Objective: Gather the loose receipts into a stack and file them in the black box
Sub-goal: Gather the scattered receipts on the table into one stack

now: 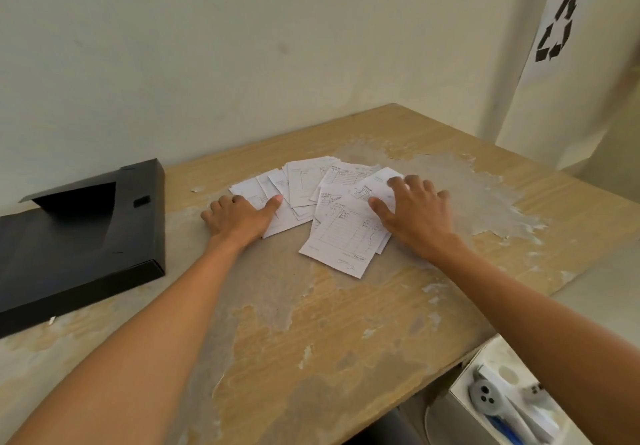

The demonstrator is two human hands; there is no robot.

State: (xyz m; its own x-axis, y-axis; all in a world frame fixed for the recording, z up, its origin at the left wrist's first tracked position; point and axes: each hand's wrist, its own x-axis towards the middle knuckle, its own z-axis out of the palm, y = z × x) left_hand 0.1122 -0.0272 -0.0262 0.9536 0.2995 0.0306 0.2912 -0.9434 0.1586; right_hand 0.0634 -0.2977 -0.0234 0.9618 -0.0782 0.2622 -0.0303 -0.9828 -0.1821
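Several white printed receipts (322,199) lie fanned out and overlapping on the worn wooden table (339,323), near its middle. My left hand (239,218) rests flat on the left end of the fan, fingers spread, thumb on a sheet. My right hand (415,211) presses palm-down on the right end, covering parts of the top sheets. Neither hand has lifted a sheet. The black box (79,233) lies at the table's left side, its flap raised at the far end, apart from the receipts.
A pale wall runs behind the table. A white panel with a black recycling symbol (554,29) stands at the far right. Below the table's right edge sits a container with a grey fitting and blue items (502,406).
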